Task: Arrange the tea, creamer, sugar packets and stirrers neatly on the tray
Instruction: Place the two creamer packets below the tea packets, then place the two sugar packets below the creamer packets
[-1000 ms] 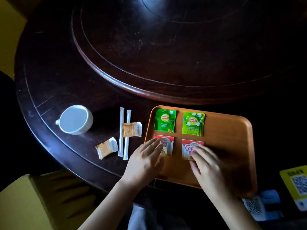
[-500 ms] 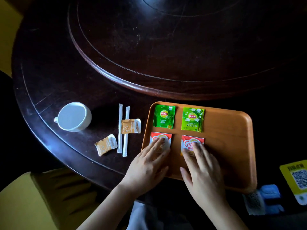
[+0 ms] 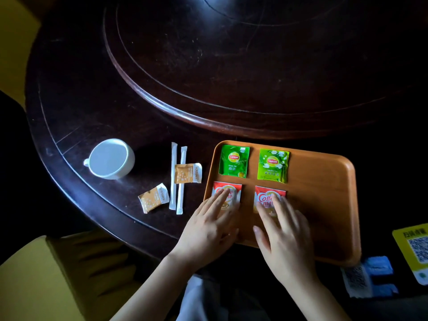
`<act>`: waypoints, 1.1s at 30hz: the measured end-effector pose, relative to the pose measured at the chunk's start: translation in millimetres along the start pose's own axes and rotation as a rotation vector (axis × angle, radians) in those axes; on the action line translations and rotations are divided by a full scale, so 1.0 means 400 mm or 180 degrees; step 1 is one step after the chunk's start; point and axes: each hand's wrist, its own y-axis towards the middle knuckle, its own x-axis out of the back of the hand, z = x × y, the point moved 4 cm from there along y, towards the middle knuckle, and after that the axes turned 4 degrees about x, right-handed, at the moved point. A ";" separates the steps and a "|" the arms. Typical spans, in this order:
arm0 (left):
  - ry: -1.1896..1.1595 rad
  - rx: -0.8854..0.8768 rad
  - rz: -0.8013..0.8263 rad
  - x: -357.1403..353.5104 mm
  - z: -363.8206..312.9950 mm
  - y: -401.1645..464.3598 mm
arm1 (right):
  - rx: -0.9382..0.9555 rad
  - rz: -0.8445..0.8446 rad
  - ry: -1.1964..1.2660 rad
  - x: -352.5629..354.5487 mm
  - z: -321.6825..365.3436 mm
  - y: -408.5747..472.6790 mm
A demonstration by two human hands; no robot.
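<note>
An orange wooden tray (image 3: pixel 324 205) lies at the table's near edge. Two green tea packets (image 3: pixel 234 161) (image 3: pixel 273 165) sit side by side at its far left. Below them lie two red creamer packets. My left hand (image 3: pixel 208 228) rests flat with fingertips on the left creamer packet (image 3: pixel 225 190). My right hand (image 3: pixel 282 232) lies flat with fingers on the right creamer packet (image 3: pixel 266 195). Left of the tray, on the table, are two white wrapped stirrers (image 3: pixel 177 179) and two tan sugar packets (image 3: pixel 187 173) (image 3: pixel 152 198).
A white cup (image 3: pixel 110 158) stands on the table left of the stirrers. A raised round turntable (image 3: pixel 231 66) fills the table's middle. QR-code cards (image 3: pixel 414 251) (image 3: pixel 368 276) lie right of the tray. A yellow chair (image 3: pixel 34 274) is at the lower left.
Both hands have stayed on the creamer packets, fingers sliding slightly over them. The two red packets now sit straighter in a row under the tea packets.
</note>
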 end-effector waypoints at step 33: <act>-0.0190 0.1718 -0.1004 0.150 0.287 -0.133 | 0.1450 -0.0400 0.0719 -0.082 0.297 0.339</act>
